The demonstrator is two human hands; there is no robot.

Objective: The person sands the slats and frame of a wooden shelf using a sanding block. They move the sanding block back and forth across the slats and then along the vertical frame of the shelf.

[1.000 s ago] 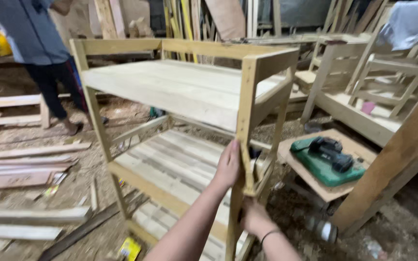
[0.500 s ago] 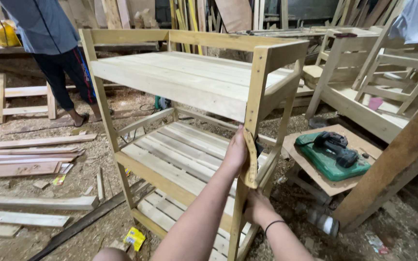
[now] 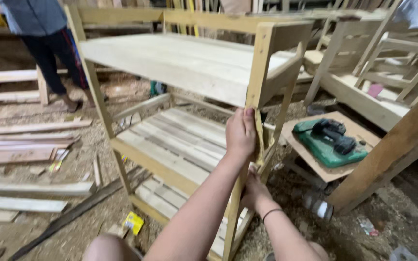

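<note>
Head view: a bare wooden shelf unit (image 3: 185, 67) stands on the sawdust floor (image 3: 39, 232), its frame and three slatted tiers already assembled; judging by this, only surface finishing seems left. The left hand (image 3: 240, 135) presses a folded sheet of sandpaper (image 3: 259, 140) flat against the front right post (image 3: 255, 96), grip clamped on the sheet, arm stretched forward and up. The right hand (image 3: 253, 188) sits lower, wrapped around the same post, grip closed on the wood. A green power sander (image 3: 332, 140) rests on a board (image 3: 315, 164) nearby, and another person (image 3: 44, 38) stands well apart
</note>
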